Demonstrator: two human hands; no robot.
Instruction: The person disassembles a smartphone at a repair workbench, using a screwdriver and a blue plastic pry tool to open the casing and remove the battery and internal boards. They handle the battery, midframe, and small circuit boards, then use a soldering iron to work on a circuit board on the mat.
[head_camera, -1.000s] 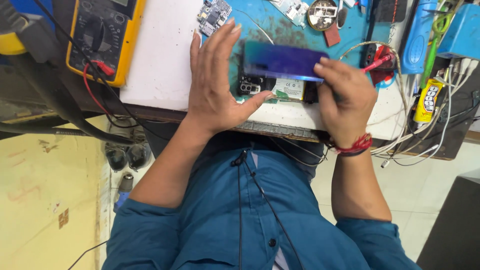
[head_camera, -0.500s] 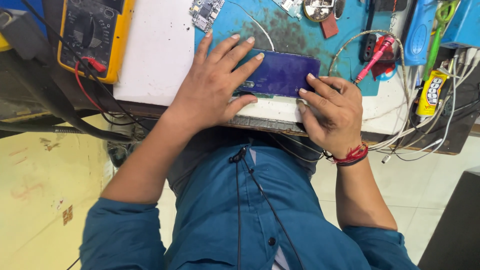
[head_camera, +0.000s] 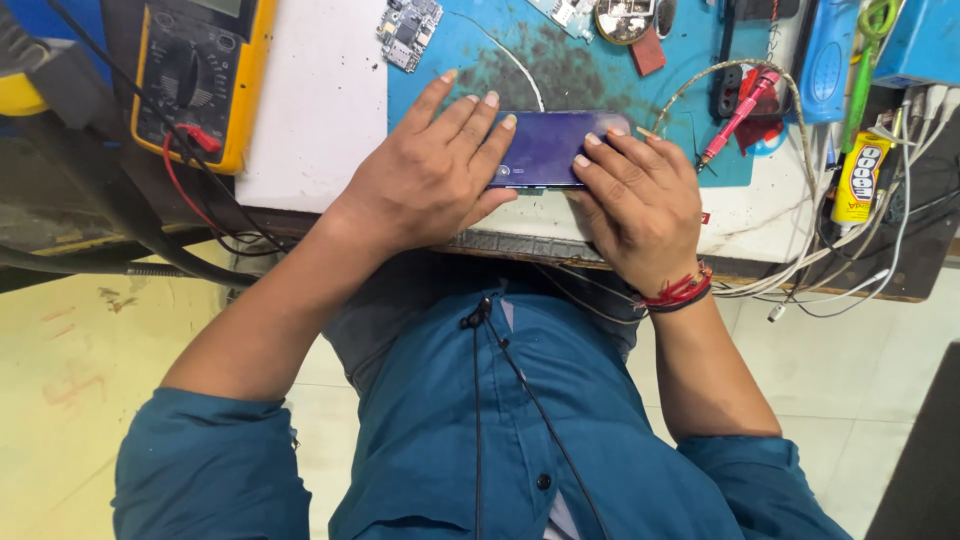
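Two hands press flat on a dark blue phone (head_camera: 548, 148), back cover up, lying on the blue mat (head_camera: 590, 75). Left hand (head_camera: 425, 180) and right hand (head_camera: 640, 205) spread open, gripping nothing. Cover looks seated; circuit board (head_camera: 408, 30) sits beyond the phone, outside it.

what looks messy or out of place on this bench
The blue mat is stained with dark smudges, and a bare circuit board lies loose at its edge. Both the left hand and right hand press the phone.

Both hands (head_camera: 430, 180) (head_camera: 640, 205) press flat on a blue phone (head_camera: 545, 148).
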